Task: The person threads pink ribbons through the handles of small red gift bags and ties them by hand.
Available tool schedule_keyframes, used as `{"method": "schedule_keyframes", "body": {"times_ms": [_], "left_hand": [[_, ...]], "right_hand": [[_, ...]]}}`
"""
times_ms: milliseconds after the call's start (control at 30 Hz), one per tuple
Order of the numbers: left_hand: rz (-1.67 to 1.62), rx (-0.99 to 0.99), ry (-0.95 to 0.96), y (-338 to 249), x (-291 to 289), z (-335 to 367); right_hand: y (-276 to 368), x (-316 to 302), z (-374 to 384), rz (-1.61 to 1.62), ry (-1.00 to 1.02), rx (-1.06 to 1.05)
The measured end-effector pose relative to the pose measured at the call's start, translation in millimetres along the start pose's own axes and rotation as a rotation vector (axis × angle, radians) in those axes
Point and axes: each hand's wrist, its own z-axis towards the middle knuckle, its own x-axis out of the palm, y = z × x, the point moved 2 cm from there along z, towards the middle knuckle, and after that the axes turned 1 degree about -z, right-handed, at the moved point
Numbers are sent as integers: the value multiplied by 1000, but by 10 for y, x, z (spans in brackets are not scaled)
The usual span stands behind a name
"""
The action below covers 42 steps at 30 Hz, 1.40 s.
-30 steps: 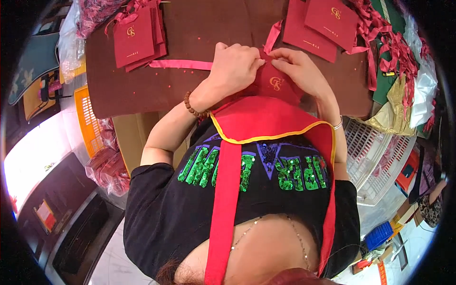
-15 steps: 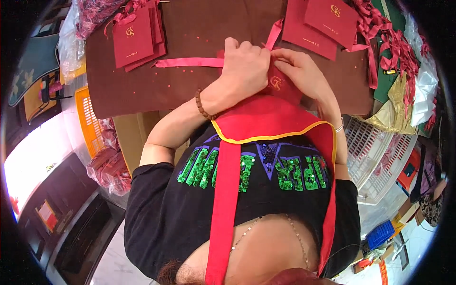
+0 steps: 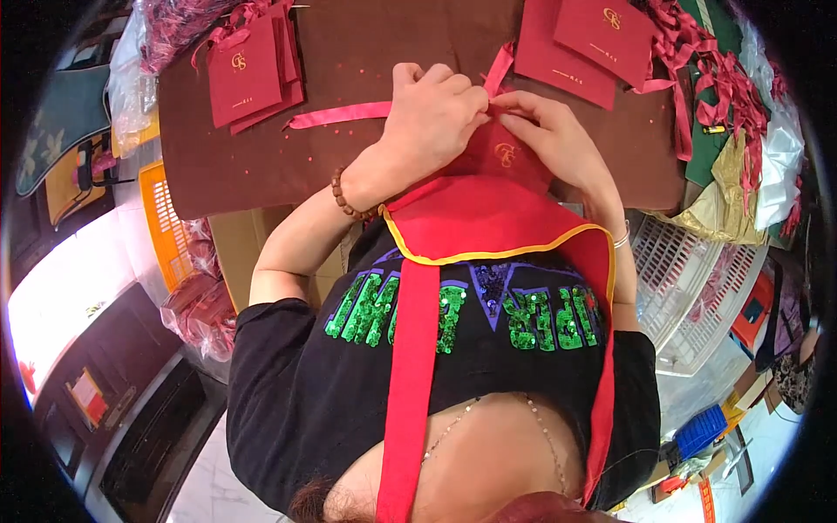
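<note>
Right at the table's near edge, a small dark-red paper gift bag (image 3: 503, 157) with a gold emblem lies under my hands. My left hand (image 3: 436, 113) is closed in a fist-like grip on a pink ribbon (image 3: 340, 114), whose loose tail stretches left over the table. Thumb and fingers of my right hand (image 3: 551, 138) pinch the ribbon at the bag's top edge. Another ribbon end (image 3: 500, 68) points away from me above the fingertips. The knot or loop between my hands is mostly hidden by the fingers.
Several finished-looking red bags (image 3: 247, 83) lie at the far left of the brown table (image 3: 366, 170), and more red bags (image 3: 602, 39) at the far right. Tangled ribbons (image 3: 719, 91) hang at the right edge. White plastic crates (image 3: 684, 288) and an orange crate (image 3: 161, 222) flank me.
My left hand has shifted a little left and away from me, pulling the ribbon slightly. My right hand stays at the bag's top, its fingers moved slightly left.
</note>
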Motion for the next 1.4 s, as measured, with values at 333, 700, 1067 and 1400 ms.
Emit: {"method": "schedule_keyframes", "body": {"times_ms": [333, 700, 1067, 1400], "left_hand": [[-509, -240, 325, 341, 5, 216], [-1029, -255, 1068, 492, 178, 496], [-270, -191, -201, 419, 0, 269], [-268, -97, -1, 351, 132, -90]], "right_hand": [[199, 35, -92, -94, -132, -73], [290, 108, -117, -309, -187, -234], [122, 60, -25, -165, -159, -87], [-123, -105, -344, -479, -350, -223]]}}
